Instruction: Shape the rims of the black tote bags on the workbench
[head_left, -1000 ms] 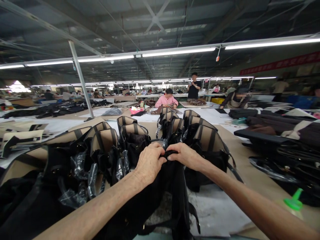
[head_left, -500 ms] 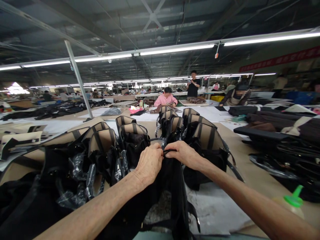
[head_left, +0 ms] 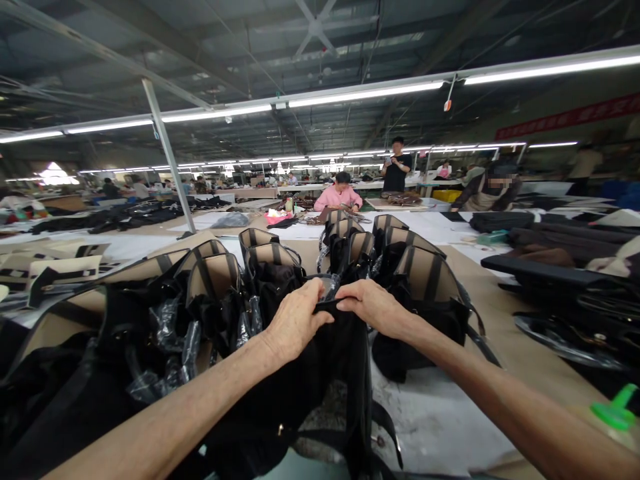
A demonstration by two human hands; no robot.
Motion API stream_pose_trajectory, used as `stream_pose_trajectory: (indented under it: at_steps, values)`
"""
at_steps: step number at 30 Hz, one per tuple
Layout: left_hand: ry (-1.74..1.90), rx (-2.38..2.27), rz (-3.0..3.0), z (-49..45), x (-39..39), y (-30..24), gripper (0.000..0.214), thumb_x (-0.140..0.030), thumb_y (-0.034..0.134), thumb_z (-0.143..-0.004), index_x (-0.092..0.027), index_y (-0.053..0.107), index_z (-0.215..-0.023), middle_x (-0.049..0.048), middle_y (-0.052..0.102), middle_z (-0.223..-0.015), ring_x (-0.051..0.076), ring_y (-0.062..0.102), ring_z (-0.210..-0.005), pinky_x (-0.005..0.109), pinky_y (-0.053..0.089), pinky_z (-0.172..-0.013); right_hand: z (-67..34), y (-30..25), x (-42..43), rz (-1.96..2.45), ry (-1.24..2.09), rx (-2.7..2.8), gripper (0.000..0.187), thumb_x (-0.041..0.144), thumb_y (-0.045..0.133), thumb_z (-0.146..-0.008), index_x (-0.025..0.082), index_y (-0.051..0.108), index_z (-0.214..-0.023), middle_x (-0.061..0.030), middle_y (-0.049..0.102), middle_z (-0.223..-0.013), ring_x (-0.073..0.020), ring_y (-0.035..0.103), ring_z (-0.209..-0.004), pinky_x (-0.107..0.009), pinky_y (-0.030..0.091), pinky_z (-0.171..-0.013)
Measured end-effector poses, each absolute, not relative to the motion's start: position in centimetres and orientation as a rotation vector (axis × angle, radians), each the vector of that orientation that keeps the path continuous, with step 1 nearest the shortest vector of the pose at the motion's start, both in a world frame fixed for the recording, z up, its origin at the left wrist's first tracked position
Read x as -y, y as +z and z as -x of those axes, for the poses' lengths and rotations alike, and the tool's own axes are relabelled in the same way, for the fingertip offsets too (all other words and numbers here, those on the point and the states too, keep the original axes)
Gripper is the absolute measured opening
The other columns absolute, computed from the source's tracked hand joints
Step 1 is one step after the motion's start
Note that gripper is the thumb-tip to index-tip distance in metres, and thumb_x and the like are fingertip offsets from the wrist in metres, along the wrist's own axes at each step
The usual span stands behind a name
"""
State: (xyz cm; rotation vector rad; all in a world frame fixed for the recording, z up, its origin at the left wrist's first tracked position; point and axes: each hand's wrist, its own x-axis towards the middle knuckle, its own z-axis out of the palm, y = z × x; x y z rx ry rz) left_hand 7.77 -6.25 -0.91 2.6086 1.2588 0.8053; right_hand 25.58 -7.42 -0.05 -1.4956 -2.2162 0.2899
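In front of me is a black handbag (head_left: 336,363), its dark body partly hidden by my arms. My left hand (head_left: 299,319) pinches the bag's upper edge from the left, thumb on the near side. From the right, my right hand (head_left: 373,307) grips the same edge between thumb and fingers, a short gap away. Clear plastic wrap (head_left: 330,285) shows just behind the pinched edge. A black strap with a metal end (head_left: 387,427) hangs at the bag's lower right.
Black bags with beige panels (head_left: 215,277) crowd the left, and more bags (head_left: 423,273) stand beyond my hands. At right lie stacked dark pieces (head_left: 565,280) and a green-capped bottle (head_left: 617,413). A person in pink (head_left: 340,195) sits across the table.
My hands have moved slightly apart along the bag's edge. My left thumb now lies extended, where the fingers were bunched before. The whole view has shifted a little.
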Motion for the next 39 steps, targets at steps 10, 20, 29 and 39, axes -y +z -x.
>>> stream_pose_trajectory:
  at_steps: [10, 20, 29, 39]
  values:
    - [0.499, -1.226, -2.2, -4.4, 4.6, -1.2, 0.015, -0.028, 0.057, -0.064, -0.015, 0.062, -0.07, -0.0032, 0.053, -0.059, 0.013, 0.048, -0.059, 0.021, 0.031, -0.053, -25.6, 0.3, 6.7, 1.391, 0.5, 2.286, 0.011, 0.022, 0.052, -0.069, 0.019, 0.062, -0.073, 0.0042, 0.051, -0.061, -0.0111, 0.046, -0.061, -0.02, 0.029, -0.055]
    - [0.591, -1.115, -2.069, -4.6, 4.9, -1.4, 0.018, -0.026, 0.052, -0.066, -0.014, 0.064, -0.074, -0.0036, 0.052, -0.059, 0.011, 0.045, -0.058, 0.02, 0.032, -0.054, -25.4, 0.4, 6.7, 1.43, 0.504, 2.266, 0.015, 0.025, 0.051, -0.072, 0.02, 0.063, -0.079, 0.003, 0.056, -0.067, -0.0132, 0.049, -0.067, -0.021, 0.032, -0.058]
    - [0.666, -1.144, -2.315, -4.8, 5.8, -1.0, 0.017, -0.029, 0.048, -0.074, -0.018, 0.062, -0.075, -0.0031, 0.055, -0.062, 0.012, 0.047, -0.062, 0.021, 0.034, -0.059, -23.7, 1.2, 7.2, 1.308, 0.376, 2.34, 0.02, 0.031, 0.05, -0.077, 0.021, 0.065, -0.085, 0.0024, 0.063, -0.073, -0.0131, 0.053, -0.069, -0.022, 0.034, -0.062]
    - [0.634, -1.287, -2.425, -5.2, 6.4, -0.3, 0.018, -0.021, 0.044, -0.074, -0.017, 0.061, -0.067, -0.0008, 0.054, -0.058, 0.012, 0.049, -0.06, 0.02, 0.033, -0.057, -23.6, 0.5, 6.9, 1.349, 0.181, 2.357, 0.018, 0.023, 0.048, -0.079, 0.022, 0.066, -0.082, 0.003, 0.062, -0.068, -0.0117, 0.054, -0.067, -0.021, 0.033, -0.061]
